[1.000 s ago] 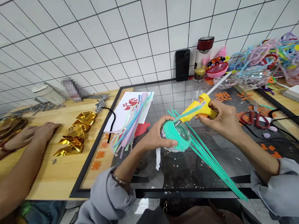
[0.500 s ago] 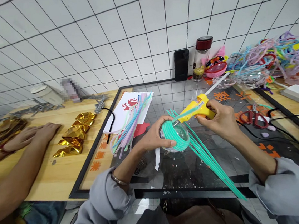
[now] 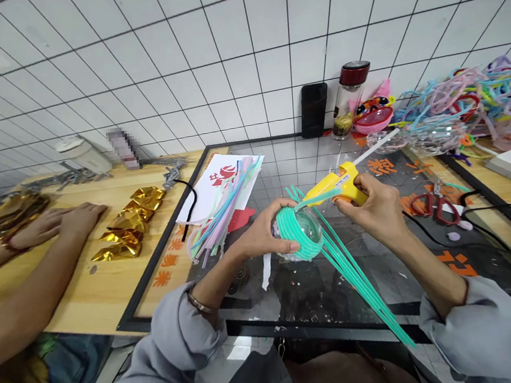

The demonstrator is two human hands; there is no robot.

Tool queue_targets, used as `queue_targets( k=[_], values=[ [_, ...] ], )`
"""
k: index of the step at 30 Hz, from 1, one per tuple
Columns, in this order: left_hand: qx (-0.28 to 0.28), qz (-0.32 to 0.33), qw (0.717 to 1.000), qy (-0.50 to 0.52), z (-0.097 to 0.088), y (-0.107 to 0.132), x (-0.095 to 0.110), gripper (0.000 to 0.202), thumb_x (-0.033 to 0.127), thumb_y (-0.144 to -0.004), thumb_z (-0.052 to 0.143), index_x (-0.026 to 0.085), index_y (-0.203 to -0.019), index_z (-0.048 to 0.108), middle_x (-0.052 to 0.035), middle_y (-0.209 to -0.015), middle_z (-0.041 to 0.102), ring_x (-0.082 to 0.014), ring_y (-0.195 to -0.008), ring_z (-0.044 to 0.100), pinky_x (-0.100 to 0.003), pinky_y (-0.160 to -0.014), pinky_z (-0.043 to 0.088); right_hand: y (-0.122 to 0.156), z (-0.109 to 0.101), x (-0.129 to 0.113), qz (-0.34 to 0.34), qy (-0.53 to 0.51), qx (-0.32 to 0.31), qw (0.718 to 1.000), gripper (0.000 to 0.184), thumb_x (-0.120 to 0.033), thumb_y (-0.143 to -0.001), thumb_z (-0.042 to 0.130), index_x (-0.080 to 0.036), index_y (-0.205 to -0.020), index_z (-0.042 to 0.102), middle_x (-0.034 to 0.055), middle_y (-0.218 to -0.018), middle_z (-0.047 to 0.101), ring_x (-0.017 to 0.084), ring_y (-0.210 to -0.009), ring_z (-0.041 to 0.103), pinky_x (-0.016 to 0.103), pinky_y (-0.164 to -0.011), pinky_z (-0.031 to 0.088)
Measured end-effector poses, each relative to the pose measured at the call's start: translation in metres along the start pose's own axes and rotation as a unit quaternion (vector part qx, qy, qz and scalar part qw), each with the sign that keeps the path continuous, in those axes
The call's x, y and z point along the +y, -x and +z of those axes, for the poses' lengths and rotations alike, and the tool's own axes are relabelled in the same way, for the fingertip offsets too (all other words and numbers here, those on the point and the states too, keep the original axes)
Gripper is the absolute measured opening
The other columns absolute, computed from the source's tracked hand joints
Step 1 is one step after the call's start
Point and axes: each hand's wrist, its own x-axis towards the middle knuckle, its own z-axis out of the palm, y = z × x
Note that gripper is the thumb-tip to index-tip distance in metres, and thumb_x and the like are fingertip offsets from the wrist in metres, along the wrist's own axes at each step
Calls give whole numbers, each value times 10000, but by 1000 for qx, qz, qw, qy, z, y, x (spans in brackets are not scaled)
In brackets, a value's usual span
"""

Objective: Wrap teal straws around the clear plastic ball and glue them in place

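Note:
My left hand point(image 3: 265, 234) is wrapped round a clear plastic ball point(image 3: 302, 235) that has teal strips coiled on it. Long teal strips point(image 3: 362, 284) trail from the ball down to the lower right. My right hand point(image 3: 375, 208) grips a yellow glue gun point(image 3: 335, 187), whose nozzle points at the top of the ball. Both hands hover over a glass-topped mat with a black frame point(image 3: 161, 251).
Another person's hands point(image 3: 60, 223) rest flat on the wooden table at left, beside gold foil pieces point(image 3: 127, 224). Pastel strips on white paper point(image 3: 223, 198) lie behind the ball. Red scissors point(image 3: 432, 205), a black cable point(image 3: 500, 231), a phone point(image 3: 313, 110), a jar point(image 3: 349, 98) and a colourful pile point(image 3: 480, 104) sit at right.
The view shifted slightly; my hands, the ball and the glue gun keep almost the same pose, with the nozzle staying at the ball's top.

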Motion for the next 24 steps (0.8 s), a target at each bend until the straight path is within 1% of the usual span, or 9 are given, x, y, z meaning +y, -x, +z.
queue_targets(
  k=[4, 6, 11, 13, 16, 18, 20, 22, 24],
  values=[
    [2, 15, 1000, -11, 0, 0, -1, 743, 423, -545, 865, 204, -1160, 511, -50, -1171, 553, -237, -1010, 557, -348, -897, 468, 0, 1, 2, 6, -2, -7, 1000, 214, -402, -680, 594, -239, -699, 456, -31, -569, 514, 127, -492, 438, 270, -504, 329],
    [1, 20, 1000, -12, 0, 0, -1, 745, 421, -541, 868, 205, -1161, 515, -54, -1175, 559, -248, -1027, 559, -358, -911, 470, 1, 0, 1, 3, -5, -8, 1000, 217, -403, -681, 601, -239, -702, 459, -26, -578, 527, 134, -499, 458, 273, -510, 335],
    [0, 23, 1000, -12, 0, -1, -1, 746, 425, -544, 864, 209, -1169, 519, -60, -1167, 568, -245, -1010, 566, -348, -879, 475, 2, -4, 1, -10, 4, -10, 1000, 197, -379, -703, 614, -238, -724, 477, -19, -600, 551, 135, -493, 459, 279, -514, 342],
    [-1, 18, 1000, -14, -1, -1, -2, 744, 432, -546, 859, 215, -1172, 519, -62, -1168, 566, -244, -1010, 560, -341, -859, 472, 2, -5, 4, -10, 7, -13, 1000, 202, -390, -710, 616, -237, -727, 484, -15, -601, 561, 137, -489, 461, 279, -506, 340],
    [-3, 13, 1000, -4, -2, -2, -3, 749, 452, -547, 855, 214, -1169, 515, -46, -1105, 568, -223, -952, 556, -319, -813, 469, 1, -5, 8, -3, 7, -20, 1000, 235, -426, -716, 631, -237, -727, 493, -14, -600, 573, 141, -484, 470, 277, -493, 341],
    [-1, 15, 1000, -3, -2, -2, -5, 756, 459, -545, 858, 212, -1172, 515, -39, -1090, 562, -217, -939, 554, -313, -811, 465, 1, -5, 11, 0, 4, -25, 1000, 239, -431, -722, 638, -236, -733, 500, -12, -605, 584, 150, -495, 501, 279, -499, 360],
    [2, 21, 1000, -5, -2, -3, -6, 766, 456, -542, 865, 208, -1180, 519, -45, -1111, 553, -226, -968, 551, -318, -829, 462, 1, -5, 12, 1, -3, -29, 1000, 234, -425, -727, 642, -237, -736, 502, -9, -608, 590, 161, -511, 531, 283, -509, 379],
    [1, 21, 1000, -5, -1, -3, -7, 775, 458, -551, 865, 206, -1196, 518, -54, -1137, 541, -233, -994, 545, -322, -837, 462, 1, -7, 13, -1, -8, -32, 999, 242, -426, -734, 651, -240, -734, 497, -7, -605, 588, 164, -510, 535, 288, -508, 382],
    [-2, 14, 1000, -2, 0, -4, -6, 775, 468, -560, 862, 206, -1204, 519, -56, -1135, 537, -228, -981, 544, -318, -820, 466, 1, -8, 14, -7, -11, -33, 999, 262, -441, -746, 660, -243, -736, 488, -8, -607, 588, 163, -505, 529, 290, -502, 375]
  ],
)
